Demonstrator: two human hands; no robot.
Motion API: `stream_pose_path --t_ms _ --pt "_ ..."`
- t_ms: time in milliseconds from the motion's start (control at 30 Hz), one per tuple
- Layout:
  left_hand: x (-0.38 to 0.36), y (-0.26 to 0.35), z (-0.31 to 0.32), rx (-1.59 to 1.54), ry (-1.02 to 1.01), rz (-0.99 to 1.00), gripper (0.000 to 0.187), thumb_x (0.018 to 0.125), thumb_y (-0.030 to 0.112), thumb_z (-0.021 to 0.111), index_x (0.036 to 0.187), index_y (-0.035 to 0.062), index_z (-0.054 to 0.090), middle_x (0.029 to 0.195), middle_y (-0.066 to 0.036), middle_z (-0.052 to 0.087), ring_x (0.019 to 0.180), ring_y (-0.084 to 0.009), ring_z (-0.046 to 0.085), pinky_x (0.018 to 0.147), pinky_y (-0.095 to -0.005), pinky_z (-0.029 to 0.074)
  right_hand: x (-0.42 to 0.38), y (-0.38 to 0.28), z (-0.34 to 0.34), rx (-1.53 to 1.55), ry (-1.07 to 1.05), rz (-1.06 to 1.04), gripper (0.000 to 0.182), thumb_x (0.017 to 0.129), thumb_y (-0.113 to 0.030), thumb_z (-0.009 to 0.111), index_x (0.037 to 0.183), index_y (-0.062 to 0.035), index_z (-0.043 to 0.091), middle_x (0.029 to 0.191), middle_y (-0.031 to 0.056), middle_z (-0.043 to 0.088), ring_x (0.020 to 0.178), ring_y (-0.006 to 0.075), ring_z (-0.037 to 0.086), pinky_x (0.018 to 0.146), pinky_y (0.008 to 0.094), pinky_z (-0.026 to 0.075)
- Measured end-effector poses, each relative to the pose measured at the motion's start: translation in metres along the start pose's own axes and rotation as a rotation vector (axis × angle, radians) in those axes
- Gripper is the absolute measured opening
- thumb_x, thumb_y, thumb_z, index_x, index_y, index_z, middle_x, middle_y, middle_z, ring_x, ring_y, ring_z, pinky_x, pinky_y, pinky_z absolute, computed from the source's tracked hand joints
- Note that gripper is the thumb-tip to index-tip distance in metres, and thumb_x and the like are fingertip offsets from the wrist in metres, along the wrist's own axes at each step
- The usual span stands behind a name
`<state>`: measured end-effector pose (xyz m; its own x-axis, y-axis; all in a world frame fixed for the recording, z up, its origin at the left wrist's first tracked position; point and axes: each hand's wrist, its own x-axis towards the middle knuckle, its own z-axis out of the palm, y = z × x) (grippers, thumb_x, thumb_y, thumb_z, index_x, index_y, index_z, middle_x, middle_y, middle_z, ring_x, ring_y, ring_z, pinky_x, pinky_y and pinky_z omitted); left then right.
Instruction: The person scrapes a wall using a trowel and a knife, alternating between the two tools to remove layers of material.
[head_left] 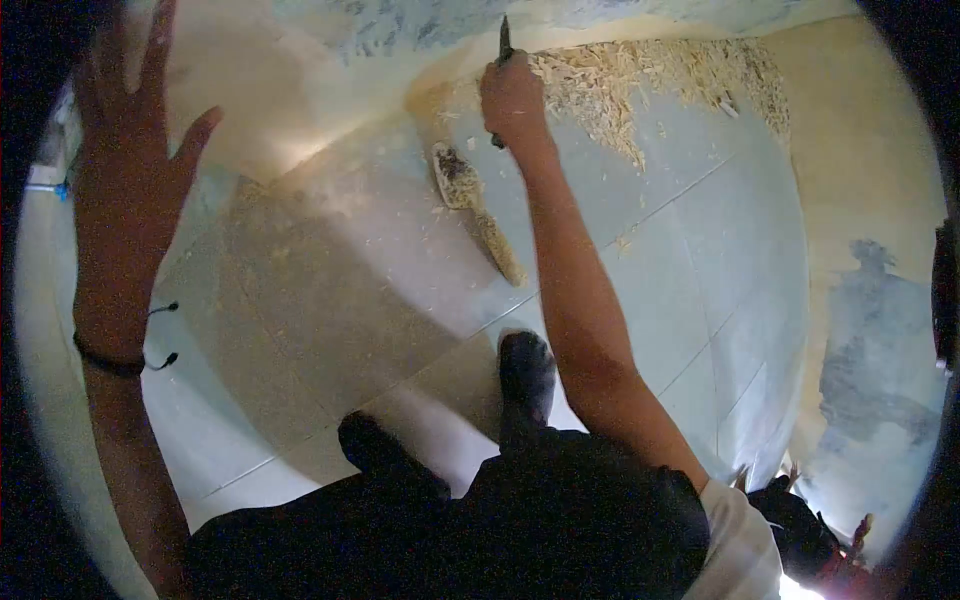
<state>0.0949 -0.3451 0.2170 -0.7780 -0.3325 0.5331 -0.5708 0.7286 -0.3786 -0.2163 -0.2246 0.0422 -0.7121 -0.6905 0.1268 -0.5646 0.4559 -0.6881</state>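
My right hand (515, 98) is closed round a dark, narrow tool (505, 38), its pointed end sticking up past the fist near the foot of the wall. Beside and below that hand, a pile of pale chips (610, 90) lies along the wall's base. A brush-like tool (458, 185) with a long handle rests on the tiled floor, its head dusty and dirty. My left hand (130, 150) is raised at the upper left with fingers spread, holding nothing; a dark cord bracelet circles its wrist.
Stained walls (870, 130) border the tiled floor (650, 260) ahead and on the right. My dark shoes (527, 375) stand on the tiles. At the lower right, another person (800, 525) in dark clothing is partly visible. A blue-tipped white object (50, 188) shows at the left edge.
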Motion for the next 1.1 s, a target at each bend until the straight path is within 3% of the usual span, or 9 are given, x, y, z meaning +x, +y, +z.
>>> stream_pose_path --t_ms 67,200,267,367,433,533,733,1033,1100 --pt "-0.005 0.017 -0.002 0.017 -0.119 -0.068 0.088 0.084 0.032 0.067 0.154 0.0150 0.016 0.158 -0.015 0.018 0.145 -0.0357 0.016 0.119 -0.0513 0.012 -0.010 0.040 -0.005 0.144 -0.086 0.071 0.030 0.090 -0.024 0.058 0.096 0.0051 0.051 0.075 0.0211 0.060 0.064 0.0342 0.060 0.058 0.0459 0.049" --pt "-0.028 0.069 -0.008 -0.168 -0.440 0.030 0.089 0.080 0.037 0.070 0.152 0.0103 0.023 0.153 -0.018 0.030 0.140 -0.0359 0.028 0.115 -0.0527 0.019 -0.081 0.048 -0.069 -0.193 -0.183 0.093 0.029 0.093 -0.026 0.053 0.102 0.0006 0.051 0.091 0.0281 0.062 0.089 0.0495 0.059 0.075 0.0555 0.046" --pt "-0.046 0.097 0.001 -0.470 -0.822 0.064 0.064 0.087 0.049 0.061 0.127 0.0000 0.051 0.123 -0.025 0.058 0.107 -0.0370 0.059 0.090 -0.0489 0.048 -0.128 0.090 -0.092 -0.323 -0.240 0.009 0.030 0.093 -0.027 0.055 0.105 0.0004 0.050 0.088 0.0273 0.062 0.085 0.0488 0.059 0.074 0.0545 0.047" --pt "-0.078 0.161 0.067 -1.026 -1.110 0.088 0.076 0.089 0.068 0.045 0.101 -0.0056 0.061 0.082 -0.023 0.068 0.074 -0.0363 0.069 0.068 -0.0486 0.057 -0.197 0.083 -0.152 -0.333 -0.319 0.203 0.031 0.093 -0.025 0.057 0.112 -0.0008 0.053 0.094 0.0262 0.065 0.088 0.0442 0.063 0.076 0.0499 0.050" --pt "-0.089 0.201 0.095 -1.796 -1.582 -0.371 0.086 0.087 0.074 0.042 0.102 -0.0081 0.061 0.080 -0.025 0.068 0.068 -0.0320 0.071 0.060 -0.0408 0.060 -0.219 0.076 -0.176 -0.301 -0.256 0.323 0.031 0.093 -0.023 0.058 0.115 -0.0021 0.055 0.097 0.0248 0.066 0.090 0.0417 0.065 0.077 0.0476 0.051" --pt "-0.106 0.267 0.120 -1.854 -1.905 -0.467 0.093 0.085 0.078 0.039 0.105 -0.0108 0.060 0.083 -0.025 0.069 0.065 -0.0287 0.071 0.057 -0.0361 0.061 -0.231 0.066 -0.204 -0.247 -0.165 0.424 0.029 0.092 -0.021 0.059 0.115 -0.0032 0.056 0.096 0.0231 0.067 0.089 0.0399 0.066 0.077 0.0461 0.051" --pt "-0.048 0.274 0.101 -1.345 -1.921 -0.212 0.099 0.085 0.077 0.040 0.108 -0.0186 0.055 0.077 -0.025 0.067 0.063 -0.0316 0.070 0.058 -0.0390 0.061 -0.237 0.075 -0.204 -0.102 -0.208 0.442 0.027 0.092 -0.021 0.060 0.113 -0.0038 0.057 0.085 0.0199 0.066 0.079 0.0352 0.067 0.072 0.0425 0.050" --pt "-0.056 0.312 0.119 -1.442 -1.810 -0.842 0.088 0.081 0.074 0.055 0.110 -0.0089 0.061 0.086 -0.026 0.066 0.075 -0.0327 0.070 0.071 -0.0414 0.058 -0.203 0.131 -0.160 0.144 -0.369 0.494 0.032 0.092 -0.027 0.060 0.115 -0.0040 0.057 0.085 0.0207 0.066 0.082 0.0379 0.067 0.073 0.0444 0.050" --pt "-0.064 0.324 0.116 -1.373 -1.658 -0.700 0.075 0.082 0.065 0.062 0.108 -0.0056 0.063 0.085 -0.022 0.067 0.079 -0.0306 0.070 0.073 -0.0416 0.057 -0.190 0.142 -0.128 0.221 -0.341 0.372 0.036 0.091 -0.028 0.060 0.118 -0.0041 0.054 0.084 0.0195 0.064 0.077 0.0370 0.066 0.072 0.0441 0.049"
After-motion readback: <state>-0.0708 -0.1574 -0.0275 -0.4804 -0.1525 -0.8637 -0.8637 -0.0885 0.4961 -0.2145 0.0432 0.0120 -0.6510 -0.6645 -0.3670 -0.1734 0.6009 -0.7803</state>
